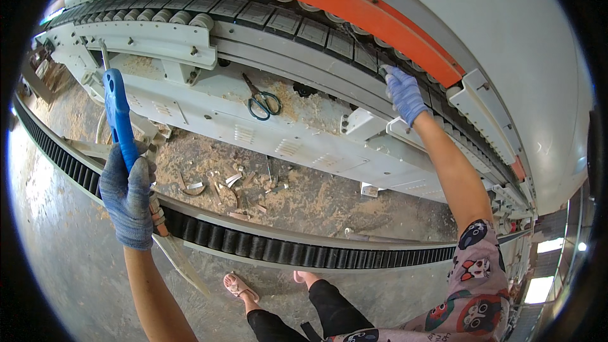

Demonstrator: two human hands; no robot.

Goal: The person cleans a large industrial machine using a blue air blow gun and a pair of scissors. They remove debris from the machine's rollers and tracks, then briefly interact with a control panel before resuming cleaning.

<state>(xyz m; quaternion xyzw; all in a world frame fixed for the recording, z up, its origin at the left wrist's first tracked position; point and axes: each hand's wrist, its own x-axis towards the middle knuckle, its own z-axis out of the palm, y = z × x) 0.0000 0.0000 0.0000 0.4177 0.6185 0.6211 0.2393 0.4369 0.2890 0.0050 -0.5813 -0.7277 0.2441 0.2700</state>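
Roller track [256, 241] beneath left hand [127, 197]

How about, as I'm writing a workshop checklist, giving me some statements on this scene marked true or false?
1. The left hand holds a blue tool. True.
2. The right hand is bare. False: a pale blue glove covers that hand.
3. Scraps litter the floor. True.
4. The scissors lie on the floor. False: the scissors lie on the machine's pale ledge.
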